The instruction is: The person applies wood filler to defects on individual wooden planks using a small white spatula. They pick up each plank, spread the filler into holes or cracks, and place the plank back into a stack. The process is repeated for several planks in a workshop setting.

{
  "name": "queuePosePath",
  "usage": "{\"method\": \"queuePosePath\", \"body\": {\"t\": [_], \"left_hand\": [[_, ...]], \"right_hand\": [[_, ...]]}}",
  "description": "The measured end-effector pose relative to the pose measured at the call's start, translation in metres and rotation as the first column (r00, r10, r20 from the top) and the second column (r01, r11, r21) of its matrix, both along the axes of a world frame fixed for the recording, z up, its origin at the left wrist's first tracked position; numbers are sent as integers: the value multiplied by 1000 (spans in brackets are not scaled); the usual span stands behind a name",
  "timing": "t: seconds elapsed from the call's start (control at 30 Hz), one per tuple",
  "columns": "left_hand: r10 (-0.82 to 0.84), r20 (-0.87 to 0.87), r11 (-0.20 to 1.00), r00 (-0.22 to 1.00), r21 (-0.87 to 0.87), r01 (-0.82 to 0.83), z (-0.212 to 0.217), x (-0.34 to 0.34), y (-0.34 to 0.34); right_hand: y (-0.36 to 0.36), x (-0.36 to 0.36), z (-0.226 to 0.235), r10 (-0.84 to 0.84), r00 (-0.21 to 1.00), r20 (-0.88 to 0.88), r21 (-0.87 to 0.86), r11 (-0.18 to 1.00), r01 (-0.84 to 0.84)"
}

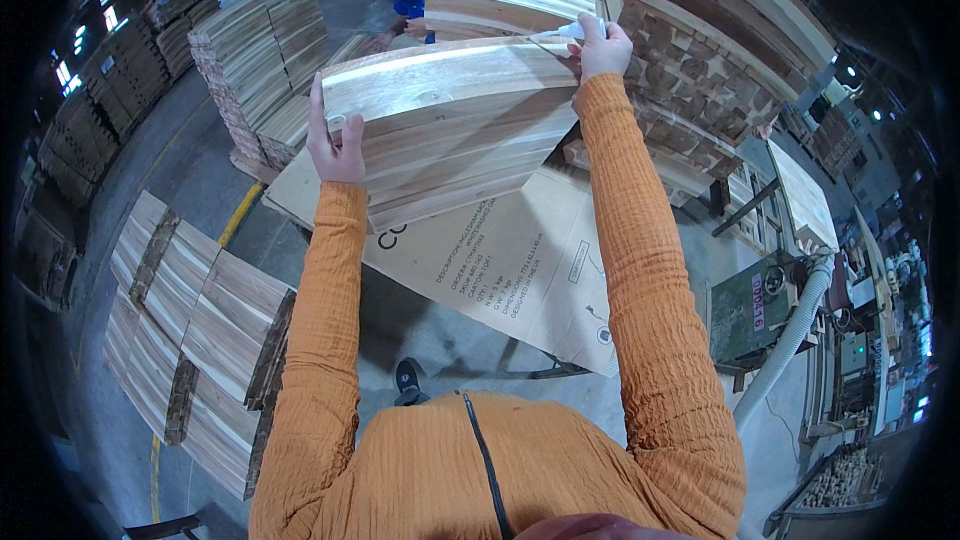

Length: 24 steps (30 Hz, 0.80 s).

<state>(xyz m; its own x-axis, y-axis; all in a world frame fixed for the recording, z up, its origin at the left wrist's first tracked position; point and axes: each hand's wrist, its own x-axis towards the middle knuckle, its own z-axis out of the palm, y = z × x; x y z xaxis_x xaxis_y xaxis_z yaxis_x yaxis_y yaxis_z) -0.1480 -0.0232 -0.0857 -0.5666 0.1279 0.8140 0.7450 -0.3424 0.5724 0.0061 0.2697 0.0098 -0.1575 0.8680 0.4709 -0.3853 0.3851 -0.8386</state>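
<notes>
Held out in front of me is a thick wooden panel (450,155) with striped grain, tilted over a cardboard sheet. My left hand (338,145) grips its left end, thumb on the near face and fingers along the end. At the far right corner, my right hand (605,50) is closed round a small white bottle with a thin nozzle (572,31). The nozzle points left along the panel's top edge. Some right-hand fingers are hidden, and they appear to touch the panel's corner too.
Printed cardboard (500,250) covers the work surface. Panel stacks stand at far left (270,50), near left (190,330) and behind (510,0); a timber pile (700,80) rises at right. Across the work, a person in blue (415,0). A green machine (750,310) has a pale hose (785,350).
</notes>
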Motion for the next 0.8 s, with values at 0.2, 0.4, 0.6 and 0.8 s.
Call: {"method": "queuePosePath", "body": {"t": [0.2,0.4,0.6,0.8], "left_hand": [[25,-29,1000,999,12,-24,0,1,1],[-4,-3,1000,1000,-10,4,-3,-1,0],[22,-66,999,998,34,-20,-1,1,1],[44,-65,999,997,18,-43,1,4,0]], "right_hand": [[-1,1,0,-16,1000,3,17,1000,16],[-3,2,1,-7,1000,7,13,1000,6],[-4,2,1,-23,999,39,19,1000,23],[-3,3,1,-42,998,47,23,999,41]]}}
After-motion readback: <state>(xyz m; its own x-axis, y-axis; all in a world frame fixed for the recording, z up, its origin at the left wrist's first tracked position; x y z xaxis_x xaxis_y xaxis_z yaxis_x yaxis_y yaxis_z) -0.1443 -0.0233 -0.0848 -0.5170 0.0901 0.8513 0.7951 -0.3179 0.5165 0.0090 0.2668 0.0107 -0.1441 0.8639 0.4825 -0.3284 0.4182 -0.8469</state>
